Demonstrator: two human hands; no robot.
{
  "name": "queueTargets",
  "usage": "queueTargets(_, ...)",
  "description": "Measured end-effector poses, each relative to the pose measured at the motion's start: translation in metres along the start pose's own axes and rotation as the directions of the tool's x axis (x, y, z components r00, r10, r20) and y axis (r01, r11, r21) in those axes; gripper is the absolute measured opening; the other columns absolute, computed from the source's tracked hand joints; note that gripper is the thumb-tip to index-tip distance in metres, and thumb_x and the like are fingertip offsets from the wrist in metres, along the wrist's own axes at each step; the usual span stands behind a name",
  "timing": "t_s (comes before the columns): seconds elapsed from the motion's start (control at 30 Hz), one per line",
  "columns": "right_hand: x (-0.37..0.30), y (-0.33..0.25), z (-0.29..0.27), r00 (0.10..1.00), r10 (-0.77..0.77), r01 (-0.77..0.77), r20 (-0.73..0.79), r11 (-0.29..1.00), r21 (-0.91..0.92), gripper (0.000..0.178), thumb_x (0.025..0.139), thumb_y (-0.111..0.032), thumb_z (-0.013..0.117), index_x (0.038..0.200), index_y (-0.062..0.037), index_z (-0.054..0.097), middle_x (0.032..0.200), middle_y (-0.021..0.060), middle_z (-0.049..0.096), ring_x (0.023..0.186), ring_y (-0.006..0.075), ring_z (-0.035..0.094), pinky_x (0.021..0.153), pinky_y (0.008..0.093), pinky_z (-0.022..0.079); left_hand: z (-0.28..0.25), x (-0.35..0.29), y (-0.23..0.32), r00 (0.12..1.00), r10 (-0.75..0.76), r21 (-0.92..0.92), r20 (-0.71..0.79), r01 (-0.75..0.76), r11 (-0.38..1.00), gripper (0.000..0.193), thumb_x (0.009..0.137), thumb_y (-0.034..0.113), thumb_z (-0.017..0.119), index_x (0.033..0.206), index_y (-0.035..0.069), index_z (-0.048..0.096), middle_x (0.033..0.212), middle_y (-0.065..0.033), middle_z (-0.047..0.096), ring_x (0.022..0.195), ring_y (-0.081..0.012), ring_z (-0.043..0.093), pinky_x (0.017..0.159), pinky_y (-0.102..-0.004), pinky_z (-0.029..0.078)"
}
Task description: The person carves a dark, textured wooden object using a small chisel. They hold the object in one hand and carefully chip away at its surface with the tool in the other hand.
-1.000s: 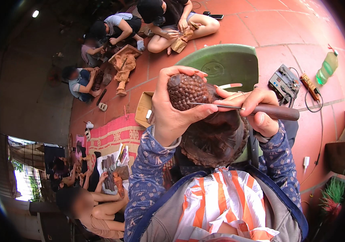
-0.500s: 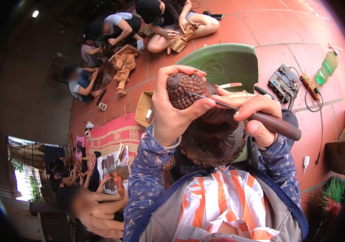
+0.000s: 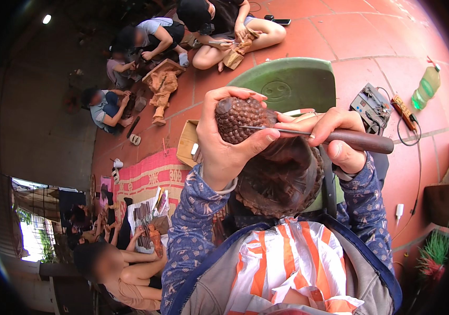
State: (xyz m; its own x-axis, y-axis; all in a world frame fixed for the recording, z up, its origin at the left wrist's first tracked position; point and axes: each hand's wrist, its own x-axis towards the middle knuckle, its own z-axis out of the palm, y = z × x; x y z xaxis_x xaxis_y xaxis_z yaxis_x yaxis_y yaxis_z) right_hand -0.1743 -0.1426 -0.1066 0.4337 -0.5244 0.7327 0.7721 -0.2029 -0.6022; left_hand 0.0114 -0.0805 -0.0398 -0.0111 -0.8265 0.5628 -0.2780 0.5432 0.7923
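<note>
A dark brown wood carving [image 3: 282, 181] stands in front of my chest, its rounded top [image 3: 237, 116] covered in rows of small knobs, like a statue's curled head. My left hand [image 3: 223, 157] wraps round this knobbed top, thumb along the near side. In my right hand [image 3: 334, 131] is a carving tool [image 3: 362, 140] with a thick dark wooden handle and a thin metal shaft. The shaft crosses above my left thumb, and its tip meets the knobs. Part of the carving is hidden behind both hands.
A green plastic chair [image 3: 303, 79] stands just beyond the carving. To the right are a grey control box [image 3: 371, 107], a power strip [image 3: 404, 112] with cables and a green bottle [image 3: 427, 88]. Several people sit left and ahead with carvings; a cardboard box [image 3: 187, 142] is near my left arm.
The tool's handle end has swung away from me, so the tool lies flatter across the view. My right hand turned with it. My left hand keeps its hold, shifting only slightly.
</note>
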Motion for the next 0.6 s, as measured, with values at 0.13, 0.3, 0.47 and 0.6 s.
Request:
queueTargets(0.13,0.0,-0.001,0.006,0.995,-0.093,0.095,0.023,0.994,-0.057,0.026,0.083,-0.021,0.065,0.095,0.0022,0.065,0.114,0.0269,0.062,0.111,0.0352,0.059,0.105,0.0479,0.036,0.001,0.0,-0.001,1.0,0.008,-0.013,0.013,-0.008,1.0,0.056,0.072,0.017,0.082,0.111,0.001,0.045,0.103,-0.0172,0.059,0.096,-0.0221,0.06,0.087,-0.0351,0.049)
queueTargets(0.3,-0.001,-0.003,0.009,0.995,-0.101,0.102,0.013,0.984,-0.145,0.025,0.082,-0.019,0.065,0.095,0.0023,0.065,0.115,0.0274,0.062,0.112,0.0352,0.059,0.103,0.045,0.037,0.001,0.0,0.001,1.0,-0.027,-0.028,-0.001,0.026,0.999,0.056,0.072,0.017,0.082,0.111,0.001,0.045,0.103,-0.0176,0.06,0.096,-0.0223,0.061,0.087,-0.035,0.049)
queueTargets(0.47,0.009,-0.007,0.003,0.998,0.052,-0.05,-0.027,0.996,0.075,0.032,0.085,-0.025,0.064,0.095,0.0047,0.062,0.108,0.0265,0.064,0.11,0.0337,0.059,0.101,0.0435,0.041,0.002,-0.001,0.001,1.0,-0.018,0.009,-0.019,0.018,1.0,0.053,0.073,0.011,0.08,0.111,0.001,0.045,0.104,-0.0161,0.059,0.096,-0.0198,0.061,0.086,-0.0329,0.05)
queueTargets(0.6,0.029,0.007,-0.019,0.985,0.093,-0.124,0.143,0.965,0.233,0.037,0.089,-0.034,0.06,0.092,0.0031,0.058,0.104,0.0304,0.064,0.105,0.0371,0.062,0.096,0.0438,0.045,0.003,-0.001,0.001,0.999,-0.021,0.008,-0.036,0.022,1.0,0.051,0.073,0.007,0.078,0.111,0.001,0.045,0.104,-0.0159,0.059,0.095,-0.0194,0.061,0.085,-0.0322,0.05)
